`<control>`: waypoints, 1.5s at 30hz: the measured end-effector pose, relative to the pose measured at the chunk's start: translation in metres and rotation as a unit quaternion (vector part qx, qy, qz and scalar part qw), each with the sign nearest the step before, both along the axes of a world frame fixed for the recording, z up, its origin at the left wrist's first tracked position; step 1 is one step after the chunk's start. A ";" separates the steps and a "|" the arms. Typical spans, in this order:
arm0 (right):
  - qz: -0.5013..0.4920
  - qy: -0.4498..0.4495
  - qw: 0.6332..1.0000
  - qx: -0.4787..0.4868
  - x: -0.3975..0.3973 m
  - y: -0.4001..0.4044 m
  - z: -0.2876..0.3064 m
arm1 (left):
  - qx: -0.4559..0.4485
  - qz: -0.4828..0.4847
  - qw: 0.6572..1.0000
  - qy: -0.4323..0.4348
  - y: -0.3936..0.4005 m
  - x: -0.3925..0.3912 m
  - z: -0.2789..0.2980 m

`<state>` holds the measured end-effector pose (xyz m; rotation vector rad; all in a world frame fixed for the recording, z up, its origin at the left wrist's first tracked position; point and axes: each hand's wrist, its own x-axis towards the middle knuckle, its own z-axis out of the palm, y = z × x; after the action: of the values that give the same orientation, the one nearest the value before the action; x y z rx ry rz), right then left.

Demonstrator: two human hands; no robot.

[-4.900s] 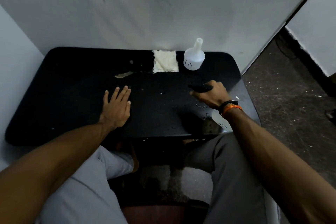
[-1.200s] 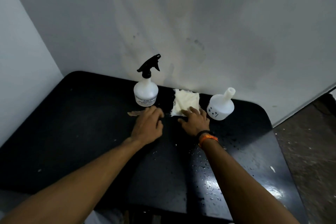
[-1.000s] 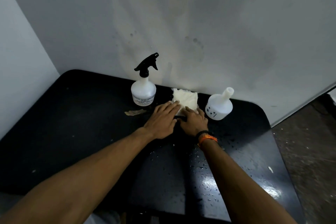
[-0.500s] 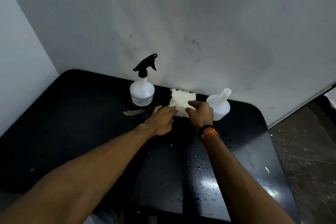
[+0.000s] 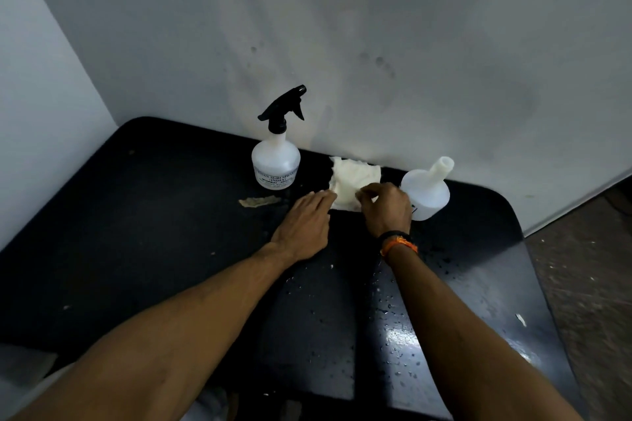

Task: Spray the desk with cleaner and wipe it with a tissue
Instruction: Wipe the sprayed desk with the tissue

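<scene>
A black desk (image 5: 136, 222) carries spray droplets on its near right part. A white spray bottle (image 5: 275, 161) with a black trigger head stands upright at the back by the wall. Right of it lies a stack of white tissue (image 5: 352, 178). My right hand (image 5: 386, 208) pinches the tissue's near right edge and lifts the top sheet a little. My left hand (image 5: 304, 222) lies flat, its fingertips pressing the stack's near left corner.
A second white bottle (image 5: 427, 191) with no cap stands right of the tissue, partly behind my right hand. A torn brown scrap (image 5: 258, 202) lies in front of the spray bottle. Walls close the back and left. The floor drops off to the right.
The spray bottle went from my right hand to the back of the desk. Both hands came to the tissue, and my right hand now pinches and lifts its edge.
</scene>
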<state>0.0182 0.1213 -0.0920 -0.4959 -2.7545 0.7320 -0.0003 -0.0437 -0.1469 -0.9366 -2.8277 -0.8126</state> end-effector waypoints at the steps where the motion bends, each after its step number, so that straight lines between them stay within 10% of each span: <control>1: -0.013 0.016 1.000 -0.018 -0.003 0.001 0.002 | -0.007 0.002 1.000 0.012 0.001 0.001 -0.002; 14: -0.169 0.107 0.957 -0.210 -0.016 0.011 0.036 | -0.045 0.005 0.999 0.029 0.002 0.002 -0.002; 21: -0.211 0.126 0.812 -0.530 -0.002 0.020 0.073 | -0.054 0.000 0.999 0.009 -0.001 0.000 -0.001; 27: -0.176 -0.043 0.734 -0.654 0.040 0.026 0.081 | -0.008 0.015 1.000 -0.022 -0.011 0.011 0.022; 33: -0.218 0.020 0.845 -0.488 0.072 0.033 0.099 | -0.038 0.023 0.998 -0.036 -0.054 0.033 0.035; 40: -0.149 0.226 0.961 -0.047 0.103 0.000 0.099 | -0.098 0.062 0.991 -0.060 -0.108 0.045 0.044; 43: 0.084 -0.031 0.996 -0.013 0.118 -0.014 0.079 | -0.139 0.059 0.986 -0.066 -0.122 0.050 0.040; 45: 0.195 -0.266 0.944 0.032 0.129 -0.021 0.067 | -0.165 0.055 0.982 -0.076 -0.128 0.051 0.037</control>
<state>0.1473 0.0999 -0.0247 -0.1383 -3.4332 0.6583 0.0511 -0.1721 -0.1104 -0.7674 -3.1801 -0.4261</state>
